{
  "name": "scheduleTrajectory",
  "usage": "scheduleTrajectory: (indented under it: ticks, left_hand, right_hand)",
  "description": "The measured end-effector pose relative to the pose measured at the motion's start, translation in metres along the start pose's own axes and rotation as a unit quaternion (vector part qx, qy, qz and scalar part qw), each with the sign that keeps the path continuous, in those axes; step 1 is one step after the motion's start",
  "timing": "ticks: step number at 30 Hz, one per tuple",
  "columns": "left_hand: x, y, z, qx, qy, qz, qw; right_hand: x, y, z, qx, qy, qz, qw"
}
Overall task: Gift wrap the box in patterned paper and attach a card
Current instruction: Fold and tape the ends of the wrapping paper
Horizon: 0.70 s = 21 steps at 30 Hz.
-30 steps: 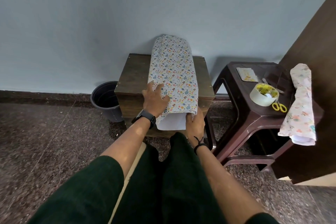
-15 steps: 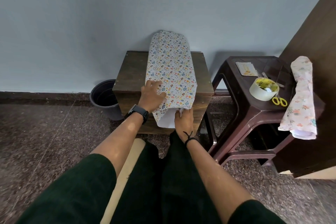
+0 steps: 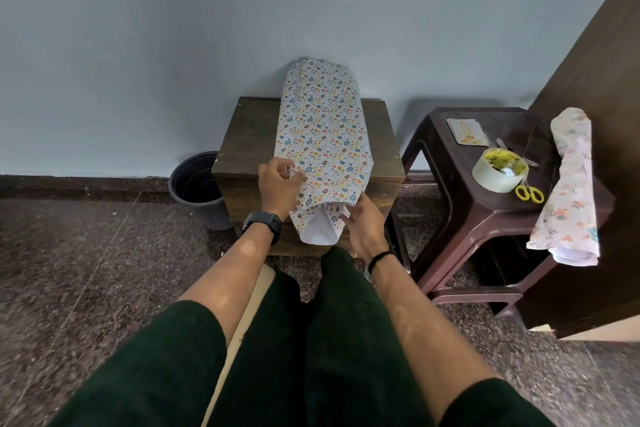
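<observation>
Both hands now pinch patterned paper (image 3: 323, 135) over wooden table (image 3: 247, 135).

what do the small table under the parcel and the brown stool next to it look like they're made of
Small table: looks like dark-stained wood, matt, with faint grain and small fixings at the corners. Brown stool: likely moulded plastic, glossy, with rounded one-piece legs and light reflections along the edges.

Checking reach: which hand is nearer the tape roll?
Right. The right hand is at the paper's near end, closer to the tape roll; the left hand lies farther left.
</observation>
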State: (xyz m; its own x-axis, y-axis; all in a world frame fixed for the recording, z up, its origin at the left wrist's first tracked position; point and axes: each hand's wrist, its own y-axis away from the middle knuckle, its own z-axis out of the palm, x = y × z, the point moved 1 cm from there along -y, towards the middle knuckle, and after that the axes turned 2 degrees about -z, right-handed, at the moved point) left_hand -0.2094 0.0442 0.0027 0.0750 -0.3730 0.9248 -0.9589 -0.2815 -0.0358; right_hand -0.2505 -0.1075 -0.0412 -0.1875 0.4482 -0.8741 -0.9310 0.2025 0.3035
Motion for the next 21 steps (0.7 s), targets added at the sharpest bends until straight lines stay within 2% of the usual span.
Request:
scheduleTrajectory:
  ticks: [4, 11, 15, 21]
  left_hand:
    - [0.002, 0.003, 0.001, 0.058, 0.065, -0.053, 0.995]
    - [-0.009, 0.008, 0.011, 0.096, 0.136, -0.16, 0.973]
    - [-0.011, 0.006, 0.015, 0.058, 0.191, -0.191, 0.961]
    - [-0.022, -0.002, 0.013, 0.004, 0.225, -0.217, 0.95]
  right_hand:
    - [-0.008, -0.008, -0.008, -0.063, -0.058, 0.051, 0.995]
    - [-0.016, -0.025, -0.011, -0.144, 0.008, 0.072, 0.987]
    - [-0.02, -0.026, -0.008, -0.161, 0.041, 0.077, 0.983]
    - [-0.018, -0.033, -0.007, -0.144, 0.052, 0.08, 0.985]
